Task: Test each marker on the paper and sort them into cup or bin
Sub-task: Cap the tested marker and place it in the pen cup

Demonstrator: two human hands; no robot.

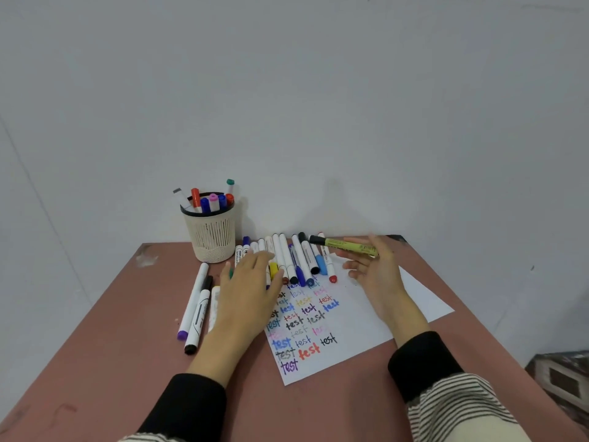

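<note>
While our right hand (369, 266) pinches the yellow-green marker (344, 244), we test next.
Our left hand (251, 282) rests flat on the marker row (296, 260) near the table's (95, 346) far edge; uncapping comes first, over the paper (350, 320).

The left hand (247, 283) lies over the near ends of several markers in the row (287, 258), hiding their caps, and covers the left edge of the paper (350, 317), cutting off some written words. A white marker (214, 306) beside the wrist is mostly hidden. The print on the yellow-green marker (345, 245) is too blurred to read. Both forearms run out of view at the bottom edge. A dark object (564, 378) at the right edge is cut off and unidentifiable.
</note>
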